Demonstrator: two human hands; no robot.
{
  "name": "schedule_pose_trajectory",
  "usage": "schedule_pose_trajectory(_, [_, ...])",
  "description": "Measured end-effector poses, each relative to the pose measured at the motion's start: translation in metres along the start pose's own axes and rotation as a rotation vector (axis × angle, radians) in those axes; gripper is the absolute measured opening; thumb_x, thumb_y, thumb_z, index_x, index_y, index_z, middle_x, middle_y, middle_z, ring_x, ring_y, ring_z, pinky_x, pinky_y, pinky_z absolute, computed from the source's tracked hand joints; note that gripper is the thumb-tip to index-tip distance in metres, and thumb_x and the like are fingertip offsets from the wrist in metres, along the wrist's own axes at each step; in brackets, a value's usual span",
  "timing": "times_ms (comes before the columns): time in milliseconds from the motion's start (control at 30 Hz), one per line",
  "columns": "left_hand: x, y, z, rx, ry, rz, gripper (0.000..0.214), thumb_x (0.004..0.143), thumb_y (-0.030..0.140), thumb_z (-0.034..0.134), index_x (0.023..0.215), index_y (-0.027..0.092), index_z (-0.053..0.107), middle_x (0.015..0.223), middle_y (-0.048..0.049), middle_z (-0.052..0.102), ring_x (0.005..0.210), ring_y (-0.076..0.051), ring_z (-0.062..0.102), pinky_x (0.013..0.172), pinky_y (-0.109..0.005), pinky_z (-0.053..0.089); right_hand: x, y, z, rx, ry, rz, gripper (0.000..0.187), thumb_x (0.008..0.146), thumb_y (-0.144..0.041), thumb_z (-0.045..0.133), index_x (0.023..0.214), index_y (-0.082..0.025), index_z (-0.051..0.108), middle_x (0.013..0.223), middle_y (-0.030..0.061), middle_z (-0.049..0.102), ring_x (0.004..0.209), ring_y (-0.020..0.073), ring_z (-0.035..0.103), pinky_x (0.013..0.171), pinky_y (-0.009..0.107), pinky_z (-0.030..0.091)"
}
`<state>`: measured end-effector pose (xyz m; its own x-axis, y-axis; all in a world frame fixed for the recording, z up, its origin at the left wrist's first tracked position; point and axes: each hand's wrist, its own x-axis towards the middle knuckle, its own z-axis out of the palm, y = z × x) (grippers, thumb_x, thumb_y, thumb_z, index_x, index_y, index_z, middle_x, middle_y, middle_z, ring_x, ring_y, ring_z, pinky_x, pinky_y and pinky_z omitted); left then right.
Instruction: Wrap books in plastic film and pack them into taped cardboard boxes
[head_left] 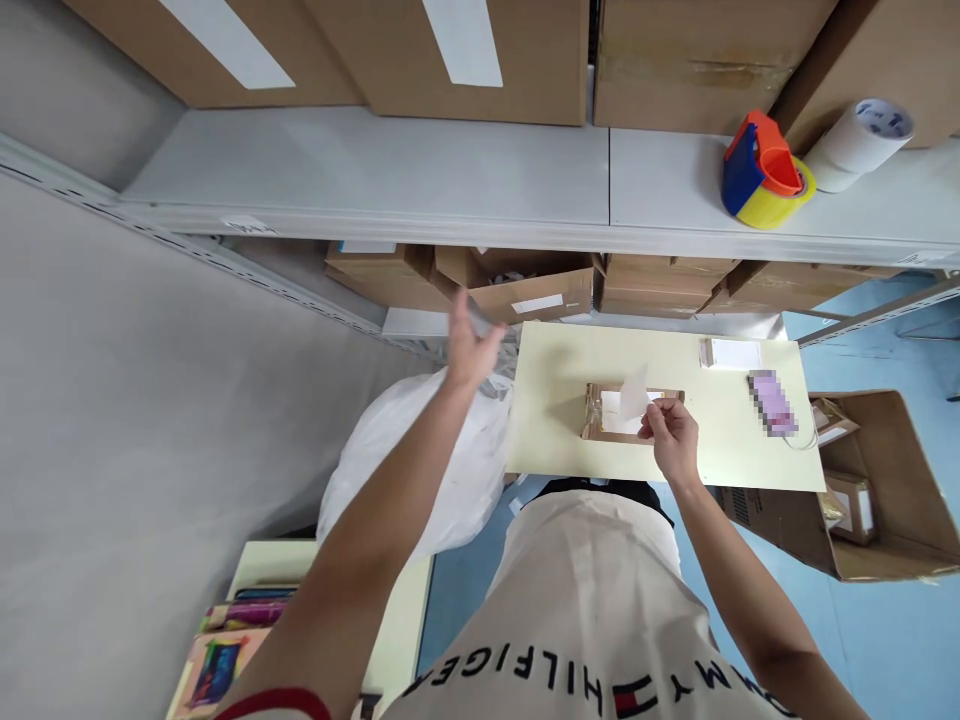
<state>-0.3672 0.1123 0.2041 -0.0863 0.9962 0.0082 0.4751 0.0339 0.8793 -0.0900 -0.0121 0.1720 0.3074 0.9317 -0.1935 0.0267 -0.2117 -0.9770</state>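
My left hand (471, 350) is raised over the left end of the table, fingers spread and nothing in them. It is nearest to an open cardboard box on the lower shelf and a big white plastic bag (405, 450) below. A small white paper sheet (634, 394), partly see-through, is pinched between the fingertips of my right hand (673, 438). Beneath it on the table lies a flat brown cardboard parcel (592, 432) with clear tape at its left end and a white label (611, 412) on top. My right hand and the sheet cover part of the parcel.
The pale yellow table (555, 360) also bears a stack of white labels (733, 353) and a pixelated purple phone (772, 403) with a cable. An open carton (885, 480) holding parcels stands right. A tape dispenser (765, 175) and white rolls (859, 145) sit on the shelf (450, 165).
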Motion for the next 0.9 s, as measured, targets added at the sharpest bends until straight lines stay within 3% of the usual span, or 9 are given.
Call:
schedule_pose_trajectory(33, [-0.018, 0.005, 0.011, 0.012, -0.017, 0.035, 0.047, 0.076, 0.041, 0.077, 0.116, 0.022, 0.062, 0.116, -0.0076, 0.066, 0.116, -0.024, 0.058, 0.1, -0.037, 0.044, -0.002, -0.003, 0.002, 0.021, -0.02, -0.005, 0.04, 0.075, -0.06, 0.068, 0.077, -0.022, 0.057, 0.059, -0.0042, 0.058, 0.043, 0.0111, 0.054, 0.045, 0.027, 0.05])
schedule_pose_trajectory(167, [-0.087, 0.032, 0.059, 0.19, -0.292, 0.391, 0.052, 0.059, 0.047, 0.086, 0.097, 0.02, 0.065, 0.098, -0.0098, 0.069, 0.095, -0.028, 0.065, 0.087, -0.038, 0.05, -0.011, -0.014, 0.011, 0.087, -0.093, -0.017, 0.037, 0.077, -0.058, 0.068, 0.077, -0.022, 0.058, 0.061, -0.0039, 0.058, 0.042, 0.0096, 0.05, 0.041, 0.026, 0.044])
schedule_pose_trajectory(333, [-0.121, 0.041, 0.088, 0.206, -0.244, 0.513, 0.009, 0.079, 0.022, 0.064, 0.088, 0.022, 0.062, 0.087, -0.0052, 0.069, 0.081, -0.021, 0.066, 0.073, -0.031, 0.051, -0.021, -0.015, 0.013, 0.092, -0.192, -0.09, 0.033, 0.082, -0.056, 0.065, 0.083, -0.023, 0.061, 0.066, -0.0032, 0.056, 0.051, 0.0104, 0.048, 0.047, 0.026, 0.044])
schedule_pose_trajectory(400, [-0.122, 0.038, 0.088, 0.119, -0.215, 0.504, 0.01, 0.08, 0.016, 0.057, 0.085, 0.022, 0.061, 0.085, -0.0034, 0.069, 0.08, -0.018, 0.066, 0.073, -0.029, 0.051, -0.024, -0.013, 0.005, 0.053, -0.276, -0.163, 0.034, 0.082, -0.057, 0.066, 0.093, -0.025, 0.065, 0.079, 0.0003, 0.059, 0.063, 0.0136, 0.055, 0.055, 0.029, 0.049])
schedule_pose_trajectory(467, [-0.121, 0.035, 0.087, -0.021, -0.204, 0.398, 0.006, 0.082, 0.019, 0.055, 0.082, 0.021, 0.061, 0.08, -0.0025, 0.069, 0.076, -0.016, 0.065, 0.072, -0.028, 0.051, -0.027, -0.011, -0.008, -0.073, -0.259, -0.278, 0.042, 0.079, -0.059, 0.067, 0.105, -0.026, 0.067, 0.099, 0.0057, 0.06, 0.087, 0.0202, 0.06, 0.072, 0.037, 0.053])
schedule_pose_trajectory(533, [-0.118, 0.034, 0.086, -0.214, -0.228, 0.203, 0.009, 0.083, 0.027, 0.055, 0.079, 0.02, 0.06, 0.077, -0.0021, 0.069, 0.073, -0.016, 0.065, 0.07, -0.027, 0.051, -0.03, -0.008, -0.023, -0.239, -0.094, -0.367, 0.048, 0.077, -0.06, 0.068, 0.111, -0.027, 0.068, 0.117, 0.0098, 0.054, 0.113, 0.0277, 0.055, 0.088, 0.045, 0.05])
schedule_pose_trajectory(633, [-0.113, 0.033, 0.089, -0.471, -0.308, -0.068, 0.019, 0.079, 0.037, 0.061, 0.079, 0.018, 0.061, 0.076, -0.0021, 0.07, 0.074, -0.017, 0.066, 0.067, -0.027, 0.051, -0.031, -0.003, -0.041, -0.332, 0.096, -0.331, 0.044, 0.078, -0.059, 0.067, 0.106, -0.026, 0.07, 0.13, 0.0116, 0.049, 0.13, 0.0328, 0.045, 0.098, 0.051, 0.045])
schedule_pose_trajectory(767, [-0.114, 0.03, 0.099, -0.605, -0.406, -0.263, 0.03, 0.071, 0.045, 0.069, 0.08, 0.017, 0.063, 0.077, -0.0026, 0.069, 0.076, -0.018, 0.065, 0.069, -0.028, 0.05, -0.027, 0.006, -0.05, -0.196, 0.027, -0.158, 0.036, 0.081, -0.054, 0.065, 0.098, -0.023, 0.072, 0.115, 0.0107, 0.067, 0.112, 0.0283, 0.061, 0.092, 0.046, 0.049])
schedule_pose_trajectory(900, [-0.13, 0.012, 0.114, -0.57, -0.43, -0.408, 0.039, 0.067, 0.054, 0.071, 0.075, 0.018, 0.061, 0.072, -0.0011, 0.065, 0.072, -0.016, 0.062, 0.069, -0.028, 0.049, -0.032, 0.023, -0.055, -0.183, 0.078, -0.016, 0.033, 0.081, -0.051, 0.067, 0.089, -0.02, 0.074, 0.089, 0.0085, 0.076, 0.086, 0.0232, 0.068, 0.085, 0.042, 0.053])
